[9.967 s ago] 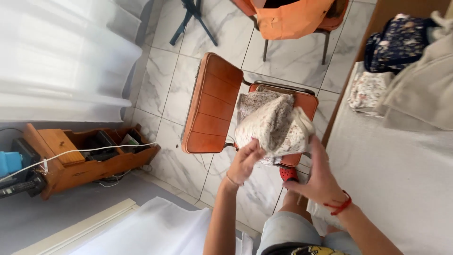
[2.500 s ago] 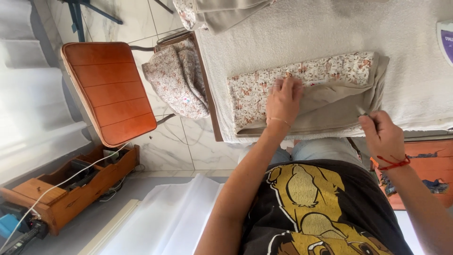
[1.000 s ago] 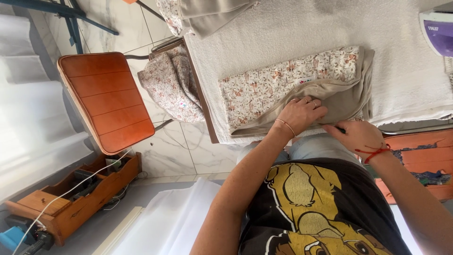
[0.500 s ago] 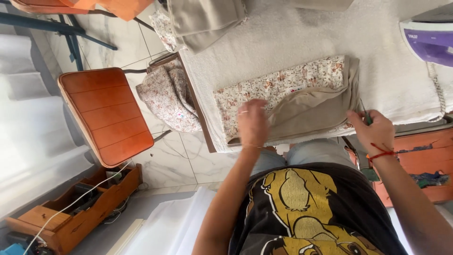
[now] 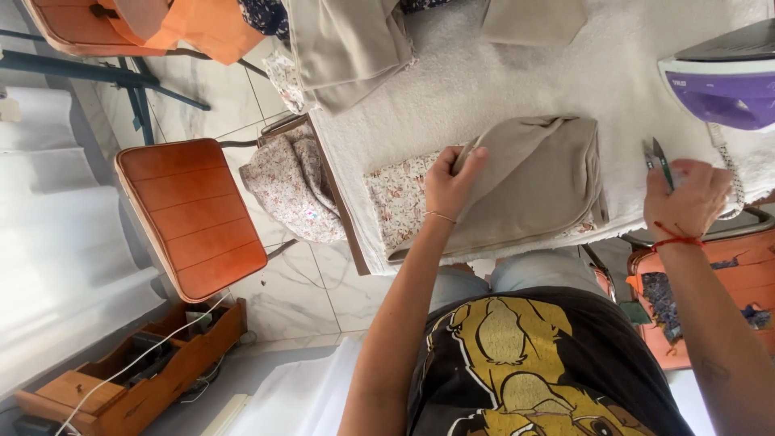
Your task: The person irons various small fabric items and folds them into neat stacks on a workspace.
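While the left hand [image 5: 449,184] pinches the corner of the beige fabric [image 5: 529,182] and lifts it off the floral fabric [image 5: 400,206] underneath, that fold is only half supported — fingers closed on the edge, rest of the cloth lying on the white-padded surface [image 5: 517,73] near its front edge. Risks as I read them:

- Beige layer slips from the pinch and drops back skewed w/ the floral layer, so the edges no longer line up.
- Both pieces sit close to the surface edge; a pull toward the body could drag them off onto the lap.
- Right hand [image 5: 684,198] is clamped on small thread snips [image 5: 658,157], points up and apart from the cloth. If it comes in while the left is tugging, blades could nick fabric or fingers.
- Purple iron [image 5: 718,77] sits just beyond the right hand, cord trailing at the surface edge; can't tell if hot. An elbow or a cloth snag on the cord could pull it.

More floral cloth [image 5: 291,186] is draped between surface and the orange chair [image 5: 190,214], looks loose, could slide to the floor.
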